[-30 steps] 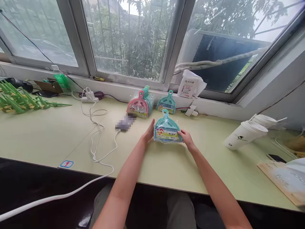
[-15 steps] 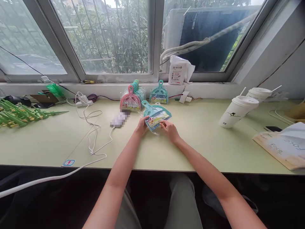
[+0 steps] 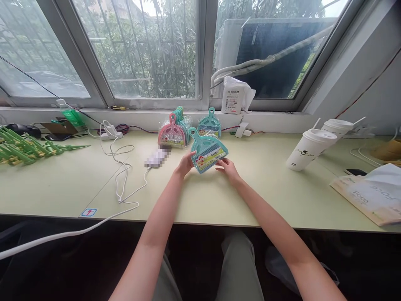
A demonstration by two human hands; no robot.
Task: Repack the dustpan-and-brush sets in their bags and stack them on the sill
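A teal dustpan-and-brush set [image 3: 208, 151] in clear plastic wrap, with a printed label across its front, is tilted up above the table. My left hand [image 3: 186, 163] grips its left edge, fingers closed round it. At the lower right edge my right hand [image 3: 229, 170] holds the set by its corner, the lower fingers loosely curled beneath. Just behind stands another teal dustpan set [image 3: 211, 118], partly hidden by the held one. Left of that, a row of wrapped dustpan sets leans together, a pink dustpan set [image 3: 171, 133] in front and teal ones behind.
A blurred-out pale object [image 3: 156, 157] with a white cable [image 3: 125, 175] lies left of my hands. To the right stand lidded cups [image 3: 308, 150] with straws and a tissue pack [image 3: 369, 192]. Green stick-like pieces [image 3: 28, 146] are piled far left. The table's front edge [image 3: 216, 225] is near me.
The held dustpan set has turned and tilted up, so its label now faces me more squarely. My right hand has shifted slightly right, from the label's lower edge to the corner.
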